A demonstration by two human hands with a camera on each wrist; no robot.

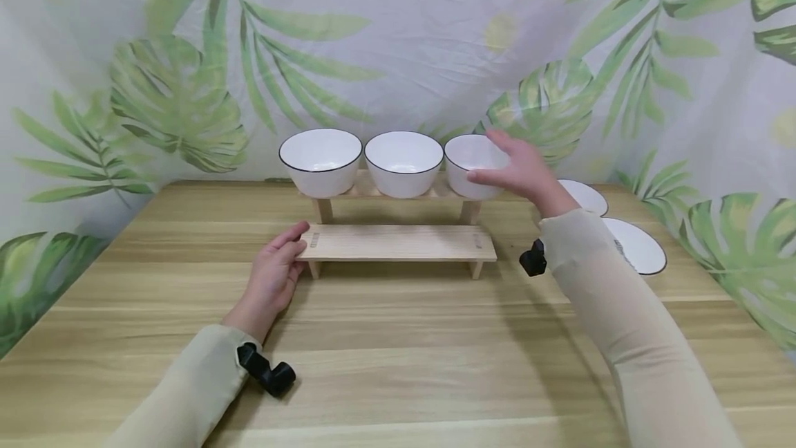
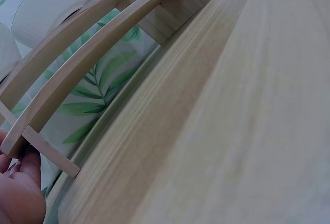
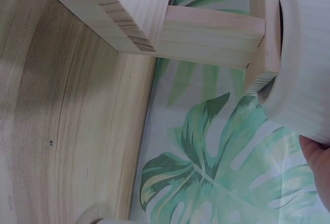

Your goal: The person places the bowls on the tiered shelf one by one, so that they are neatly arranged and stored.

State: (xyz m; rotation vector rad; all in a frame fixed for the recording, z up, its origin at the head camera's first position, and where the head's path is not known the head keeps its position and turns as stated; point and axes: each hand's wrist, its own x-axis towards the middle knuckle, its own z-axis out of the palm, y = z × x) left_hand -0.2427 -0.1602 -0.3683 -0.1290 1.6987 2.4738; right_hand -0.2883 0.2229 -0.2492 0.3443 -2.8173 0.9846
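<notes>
A two-tier wooden rack (image 1: 398, 243) stands on the table, its lower shelf bare. Along its upper shelf sit three white, dark-rimmed bowls: the left bowl (image 1: 329, 182), the middle bowl (image 1: 404, 184) and the right bowl (image 1: 461, 180). My left hand (image 1: 273, 275) grips the left end of the lower shelf, thumb above and fingers below; the left wrist view shows that hand (image 2: 20, 188) at the board's end. With thumb in front and fingers at the far rim, my right hand (image 1: 525, 171) holds the right bowl. Seen from the right wrist, my thumb (image 3: 317, 167) lies against the bowl's side (image 3: 309, 64).
Two white, dark-rimmed dishes lie right of the rack, the farther dish (image 1: 584, 197) and the nearer dish (image 1: 637, 247), partly behind my right forearm. A leaf-print cloth (image 1: 404, 75) hangs behind the wood-grain table (image 1: 398, 365).
</notes>
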